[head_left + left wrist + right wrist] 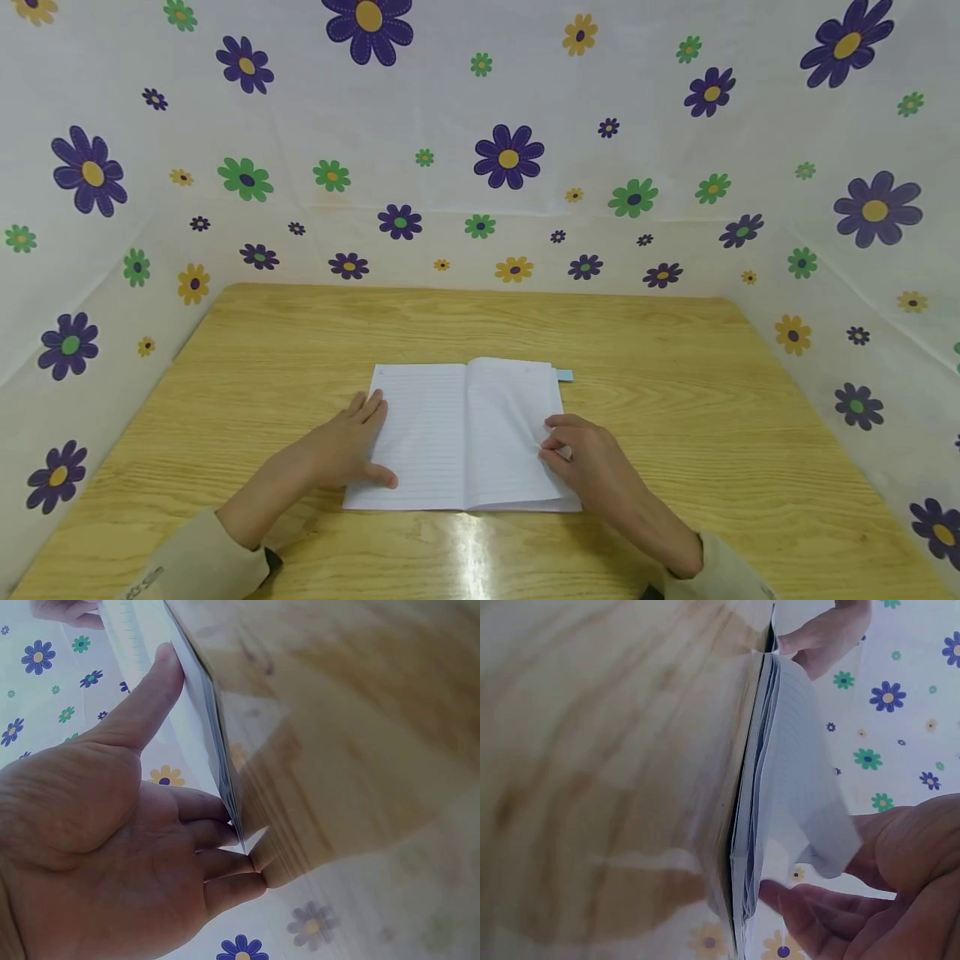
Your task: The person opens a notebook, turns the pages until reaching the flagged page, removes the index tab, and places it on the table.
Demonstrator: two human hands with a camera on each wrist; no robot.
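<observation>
An open notebook (pixel 423 450) with lined white pages lies on the wooden table. My left hand (pixel 341 446) rests on the outer edge of the left page, thumb spread apart from the straight fingers; the left wrist view shows the fingertips at the notebook's side. At the opposite edge, my right hand (pixel 600 467) pinches the right page (pixel 506 425) between thumb and fingers. That page creases toward the pinch, and its lower edge stands slightly off the sheets beneath. In the right wrist view the lifted page (pixel 810 772) curves away from the stack and hides part of the thumb.
A light blue tab (pixel 566 376) sticks out from the notebook's upper right side. The wooden table (pixel 480 325) extends around the notebook. White cloth (pixel 420 100) with purple, green and yellow flowers encloses the back and both sides.
</observation>
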